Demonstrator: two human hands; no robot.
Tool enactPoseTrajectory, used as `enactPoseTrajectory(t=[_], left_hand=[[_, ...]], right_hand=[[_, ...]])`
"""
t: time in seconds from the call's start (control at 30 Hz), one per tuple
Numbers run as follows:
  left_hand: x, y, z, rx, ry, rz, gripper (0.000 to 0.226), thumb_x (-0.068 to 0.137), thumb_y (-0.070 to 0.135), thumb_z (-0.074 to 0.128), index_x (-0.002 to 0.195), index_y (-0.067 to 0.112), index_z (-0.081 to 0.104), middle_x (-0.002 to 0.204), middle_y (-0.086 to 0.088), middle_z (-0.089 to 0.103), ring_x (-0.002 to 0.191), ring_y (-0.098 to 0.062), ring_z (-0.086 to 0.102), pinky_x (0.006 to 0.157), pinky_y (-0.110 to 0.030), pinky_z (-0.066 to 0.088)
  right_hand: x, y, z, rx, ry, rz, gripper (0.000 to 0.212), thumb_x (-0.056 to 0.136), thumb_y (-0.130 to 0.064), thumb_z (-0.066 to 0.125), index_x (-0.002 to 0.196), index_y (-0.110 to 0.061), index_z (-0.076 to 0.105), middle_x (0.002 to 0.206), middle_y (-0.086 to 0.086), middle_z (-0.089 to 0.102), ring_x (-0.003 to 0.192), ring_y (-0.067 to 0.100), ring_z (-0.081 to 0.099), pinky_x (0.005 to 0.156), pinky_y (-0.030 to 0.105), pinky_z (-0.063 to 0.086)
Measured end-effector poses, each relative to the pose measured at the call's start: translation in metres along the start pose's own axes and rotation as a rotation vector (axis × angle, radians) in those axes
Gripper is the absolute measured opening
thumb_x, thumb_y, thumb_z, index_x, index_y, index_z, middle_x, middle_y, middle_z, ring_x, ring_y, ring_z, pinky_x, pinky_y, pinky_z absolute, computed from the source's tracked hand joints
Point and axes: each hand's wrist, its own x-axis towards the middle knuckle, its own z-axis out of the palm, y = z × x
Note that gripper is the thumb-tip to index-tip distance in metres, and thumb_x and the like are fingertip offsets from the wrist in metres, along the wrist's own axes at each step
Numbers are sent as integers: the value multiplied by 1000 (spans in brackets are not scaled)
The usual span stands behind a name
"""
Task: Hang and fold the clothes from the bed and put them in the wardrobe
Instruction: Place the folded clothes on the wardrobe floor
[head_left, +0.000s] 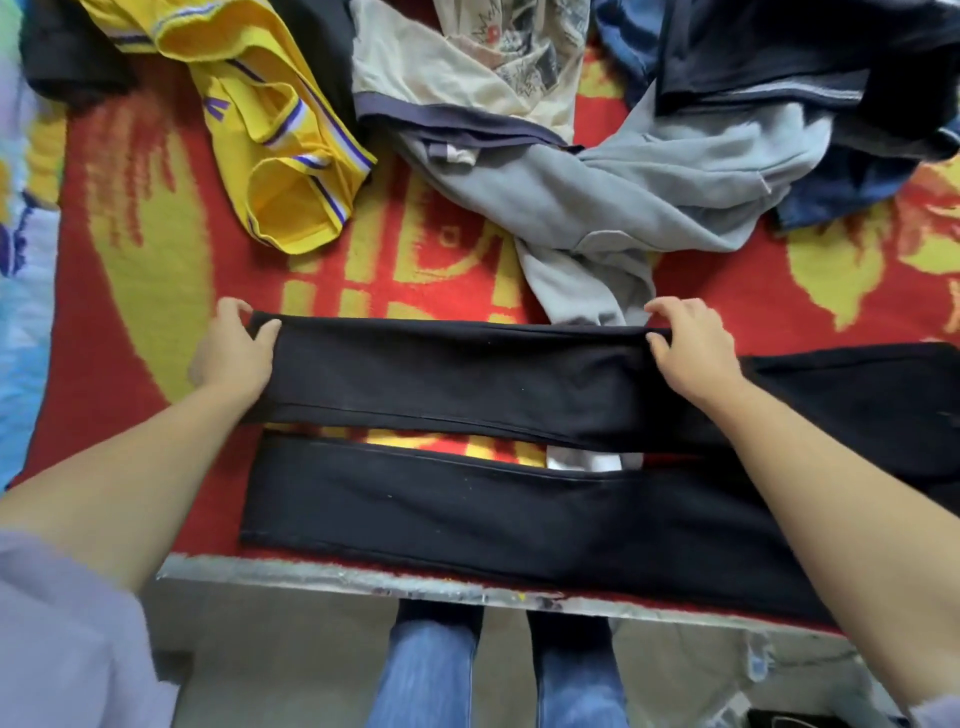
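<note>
Black trousers (457, 374) lie across the near part of the bed, both legs stretched sideways with a narrow gap between them. My left hand (234, 348) pinches the hem end of the far leg at its left corner. My right hand (691, 343) pinches the far edge of the same leg further right. The near leg (467, 514) lies flat by the bed's front edge. The waist part spreads out to the right, under my right forearm.
A red and yellow patterned blanket (130, 249) covers the bed. Behind the trousers lie a yellow jersey (280, 150), a grey sweatshirt (623, 208), a cream printed shirt (467, 62) and dark blue clothes (810, 67). The bed's metal edge (363, 579) runs along the front.
</note>
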Motion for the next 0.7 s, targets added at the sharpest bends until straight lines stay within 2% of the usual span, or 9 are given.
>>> enactPoseTrajectory(t=[0.03,0.1,0.2,0.3,0.33,0.4,0.53,0.63,0.7], left_hand=[[-3,2,-2,98,20,35,40,92,27,56,126,11,45,125,-21,50,115,-41,47,92,-50,39],[-17,10,-4,251,100,315,39,87,13,58,125,5,49,119,-26,49,110,-44,46,89,-53,40],[-69,16,7,241,-85,850,20,78,2,62,98,4,65,90,-19,59,85,-40,59,70,-47,52],[-129,-4,32,404,-286,1106,41,66,13,82,104,8,69,95,-10,67,84,-30,66,74,-38,56],[-137,-11,40,491,-294,1067,51,63,17,85,110,8,68,101,-10,68,90,-28,67,82,-40,54],[-137,-17,49,636,-290,846,43,77,27,75,116,14,64,108,-6,66,102,-26,63,100,-43,41],[-116,-16,39,760,-253,653,18,92,35,54,101,22,63,104,-1,67,103,-23,58,91,-38,34],[-104,-13,29,896,-257,579,23,93,41,50,107,26,60,112,4,62,110,-19,54,93,-35,35],[-93,-3,23,868,-339,540,30,93,47,51,112,26,58,115,2,57,113,-20,51,94,-34,37]], right_hand=[[-7,-4,0,58,63,-13,27,91,-9,53,117,-11,59,119,15,55,112,37,47,91,45,39],[-27,-8,1,220,100,-62,22,85,0,48,95,-13,63,102,11,62,100,32,55,87,41,43],[-71,3,15,173,-137,-112,27,80,-4,47,69,-27,57,82,-2,64,81,26,61,74,35,48],[-118,30,46,-114,-397,-121,27,90,-17,47,111,-29,57,114,-5,55,94,27,62,74,34,47],[-127,42,55,-156,-463,-114,34,93,-21,46,126,-29,49,123,-5,49,98,27,62,75,34,47],[-129,60,63,-178,-503,-70,37,95,-26,46,132,-25,45,126,-2,49,104,27,60,80,35,49],[-117,68,56,-23,-268,-25,18,95,-20,52,110,-15,61,104,6,56,99,31,59,82,39,47],[-109,57,49,-1,-359,-56,26,95,-13,49,117,-13,62,115,8,62,110,29,57,96,38,43],[-94,49,33,12,-370,-44,27,93,-17,48,112,-23,65,113,2,68,104,24,62,92,35,48]])
